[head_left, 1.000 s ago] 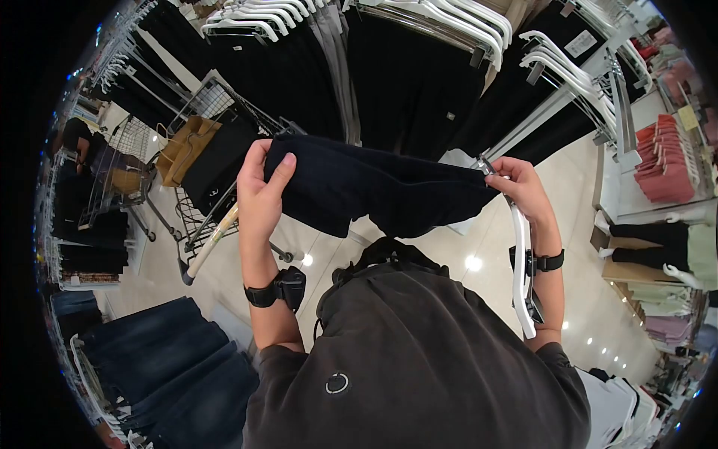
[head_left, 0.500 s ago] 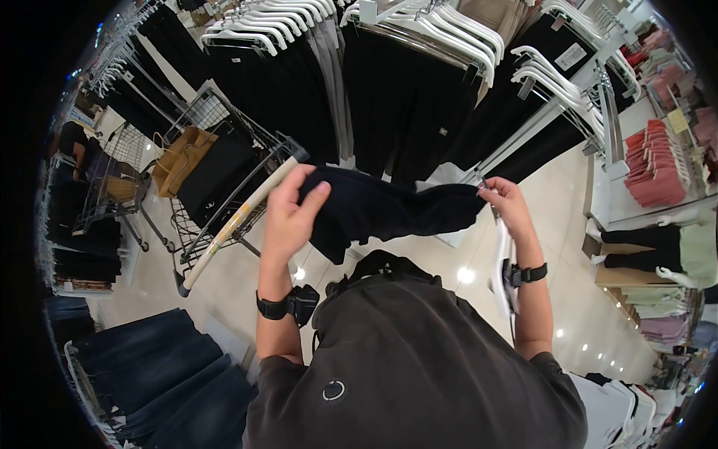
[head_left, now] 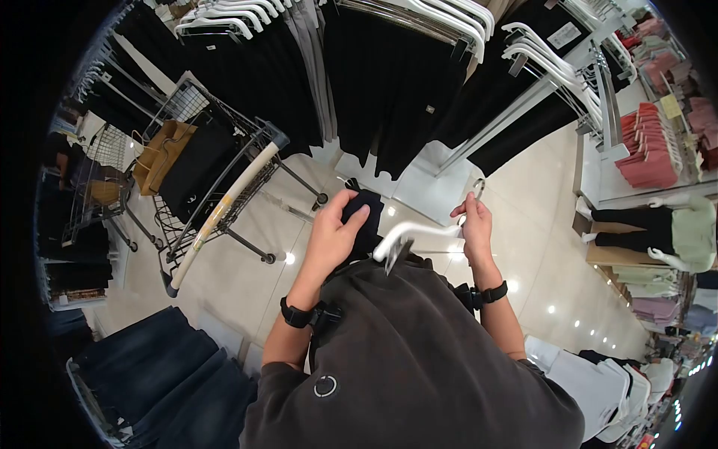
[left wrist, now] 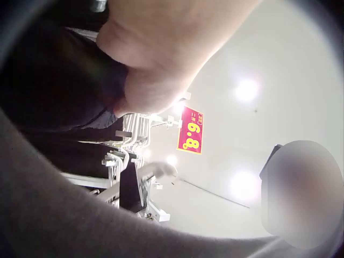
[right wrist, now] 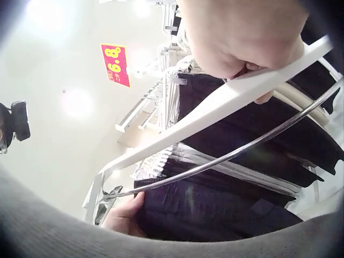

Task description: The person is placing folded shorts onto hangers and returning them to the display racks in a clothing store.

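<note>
Dark navy pants [head_left: 368,213] hang from my left hand [head_left: 333,232], pinched between thumb and fingers near the chest. In the right wrist view the gathered waistband of the pants [right wrist: 185,207] shows beside that hand. My right hand [head_left: 476,228] grips a white hanger [head_left: 413,230] close to its metal hook. The hanger points left across the front of the body. A metal bar [right wrist: 231,154] with clips runs along it, and its clip end overlaps the waistband in the right wrist view. The left wrist view shows the left hand [left wrist: 150,54] against dark cloth.
A shopping cart [head_left: 224,206] with a brown bag [head_left: 163,153] and black clothing stands at left. Racks of black trousers [head_left: 389,82] on white hangers line the far side. Jeans [head_left: 161,367] lie at lower left; a mannequin [head_left: 688,236] stands at right.
The pants were stretched between both hands; now only the left hand holds them, hanging down. The hanger has swung from beside the right forearm to between the hands, which moved closer together.
</note>
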Tool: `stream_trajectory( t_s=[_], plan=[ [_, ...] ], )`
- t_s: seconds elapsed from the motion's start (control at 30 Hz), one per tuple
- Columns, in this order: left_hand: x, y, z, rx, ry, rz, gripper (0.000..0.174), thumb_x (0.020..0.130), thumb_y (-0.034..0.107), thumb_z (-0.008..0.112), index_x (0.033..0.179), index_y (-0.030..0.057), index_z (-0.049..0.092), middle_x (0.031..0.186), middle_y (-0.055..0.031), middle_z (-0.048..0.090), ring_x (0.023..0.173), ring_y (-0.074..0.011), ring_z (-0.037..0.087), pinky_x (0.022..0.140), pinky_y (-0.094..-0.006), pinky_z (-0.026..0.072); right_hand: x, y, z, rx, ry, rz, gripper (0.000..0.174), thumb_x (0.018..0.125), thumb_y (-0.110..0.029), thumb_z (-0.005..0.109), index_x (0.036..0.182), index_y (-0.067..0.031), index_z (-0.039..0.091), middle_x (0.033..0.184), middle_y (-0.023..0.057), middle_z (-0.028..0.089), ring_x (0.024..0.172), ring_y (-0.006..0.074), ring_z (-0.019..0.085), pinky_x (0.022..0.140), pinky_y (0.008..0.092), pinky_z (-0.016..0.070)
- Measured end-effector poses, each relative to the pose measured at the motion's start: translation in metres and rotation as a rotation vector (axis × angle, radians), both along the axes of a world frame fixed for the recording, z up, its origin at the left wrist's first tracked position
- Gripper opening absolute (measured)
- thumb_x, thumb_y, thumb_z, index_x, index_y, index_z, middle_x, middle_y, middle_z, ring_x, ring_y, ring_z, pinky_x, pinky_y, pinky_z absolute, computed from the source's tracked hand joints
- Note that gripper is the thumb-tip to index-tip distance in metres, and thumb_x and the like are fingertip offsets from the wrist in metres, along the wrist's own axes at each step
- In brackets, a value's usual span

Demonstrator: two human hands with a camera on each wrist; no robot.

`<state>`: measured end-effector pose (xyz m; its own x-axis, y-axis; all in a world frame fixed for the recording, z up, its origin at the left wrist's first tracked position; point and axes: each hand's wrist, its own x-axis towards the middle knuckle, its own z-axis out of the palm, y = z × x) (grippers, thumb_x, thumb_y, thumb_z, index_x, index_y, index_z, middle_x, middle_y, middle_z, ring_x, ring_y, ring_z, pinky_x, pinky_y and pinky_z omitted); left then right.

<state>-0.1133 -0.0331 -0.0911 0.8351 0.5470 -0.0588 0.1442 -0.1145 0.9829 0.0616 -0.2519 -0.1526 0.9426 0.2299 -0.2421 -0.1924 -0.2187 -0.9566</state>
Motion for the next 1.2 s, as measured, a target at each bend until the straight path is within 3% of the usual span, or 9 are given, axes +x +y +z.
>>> stream_trajectory(
  t_s=[0.1,0.37,0.63,0.83,0.97,1.0,1.1,1.13,1.2],
  plan=[
    [-0.002,-0.004,-0.019,-0.026,-0.051,0.048,0.021,0.091,0.016,0.062,0.103,-0.0008,0.058,0.085,-0.0111,0.067,0.078,-0.0101,0.06,0.068,-0.0268,0.0471,0.006,0.001,-0.002,0.015,-0.017,-0.085,0.042,0.101,-0.038,0.048,0.073,-0.008,0.056,0.066,0.0044,0.063,0.053,0.0063,0.044,0.053,0.0235,0.036],
    [0.003,0.004,-0.023,-0.524,-0.265,0.238,0.018,0.099,0.011,0.053,0.11,-0.0027,0.053,0.099,-0.0045,0.062,0.09,-0.0072,0.055,0.081,-0.0229,0.0446,-0.006,0.009,0.005,0.008,-0.163,-0.019,0.041,0.101,-0.036,0.048,0.077,-0.0043,0.06,0.066,0.0047,0.063,0.054,0.0064,0.052,0.051,0.0219,0.0391],
    [0.01,0.003,-0.033,-0.227,-0.362,0.345,0.019,0.099,0.016,0.053,0.104,-0.0018,0.054,0.087,-0.0021,0.06,0.079,-0.0069,0.053,0.071,-0.0225,0.0445,-0.014,0.023,0.003,0.063,0.001,0.118,0.046,0.102,-0.04,0.045,0.085,-0.0003,0.061,0.068,0.0063,0.065,0.054,0.0063,0.052,0.051,0.0215,0.0396],
    [0.018,0.007,-0.016,-0.065,-0.341,0.38,0.019,0.098,0.016,0.054,0.102,-0.0021,0.055,0.085,-0.0033,0.062,0.077,-0.007,0.054,0.067,-0.024,0.0449,-0.008,0.02,-0.006,-0.139,0.205,0.337,0.067,0.1,-0.055,0.035,0.115,0.0055,0.059,0.082,0.0105,0.068,0.065,0.0109,0.059,0.058,0.0239,0.0459],
    [0.02,0.009,-0.024,0.008,-0.284,0.395,0.019,0.098,0.017,0.054,0.101,-0.0022,0.055,0.079,-0.0057,0.063,0.073,-0.0084,0.055,0.064,-0.0263,0.0457,-0.002,0.012,0.005,-0.546,0.217,0.526,0.076,0.095,-0.061,0.04,0.093,0.0095,0.067,0.073,0.017,0.069,0.066,0.0225,0.07,0.064,0.03,0.0526],
    [0.02,0.008,-0.025,0.015,-0.262,0.391,0.02,0.098,0.017,0.055,0.101,-0.0022,0.055,0.078,-0.0068,0.063,0.071,-0.0097,0.056,0.063,-0.0271,0.0459,-0.006,0.014,0.021,-0.69,0.179,0.575,0.074,0.093,-0.062,0.044,0.079,0.0068,0.069,0.064,0.0158,0.067,0.058,0.0241,0.068,0.063,0.0308,0.0532],
    [0.024,0.007,-0.035,0.117,-0.245,0.375,0.022,0.098,0.019,0.055,0.1,-0.0021,0.056,0.074,-0.0107,0.062,0.065,-0.015,0.058,0.061,-0.0296,0.0463,-0.017,0.021,0.063,-0.849,0.078,0.782,0.068,0.091,-0.059,0.05,0.076,0.004,0.069,0.059,0.0105,0.065,0.058,0.0249,0.068,0.065,0.0318,0.0537],
    [0.027,0.007,-0.036,0.164,-0.25,0.368,0.022,0.098,0.02,0.054,0.099,-0.002,0.056,0.074,-0.0121,0.062,0.063,-0.017,0.058,0.06,-0.0304,0.0463,-0.019,0.024,0.068,-0.751,-0.035,0.811,0.051,0.087,-0.049,0.062,0.086,0.0017,0.069,0.067,0.0099,0.068,0.066,0.0246,0.068,0.068,0.0311,0.0535],
    [0.029,0.002,-0.026,0.148,-0.223,0.329,0.023,0.098,0.02,0.054,0.1,-0.002,0.056,0.075,-0.014,0.063,0.063,-0.0209,0.059,0.06,-0.0317,0.0463,-0.034,0.04,0.071,-0.337,-0.459,0.716,0.04,0.084,-0.037,0.069,0.1,-0.0005,0.067,0.078,0.0094,0.069,0.072,0.0207,0.067,0.07,0.0295,0.052]
  ],
)
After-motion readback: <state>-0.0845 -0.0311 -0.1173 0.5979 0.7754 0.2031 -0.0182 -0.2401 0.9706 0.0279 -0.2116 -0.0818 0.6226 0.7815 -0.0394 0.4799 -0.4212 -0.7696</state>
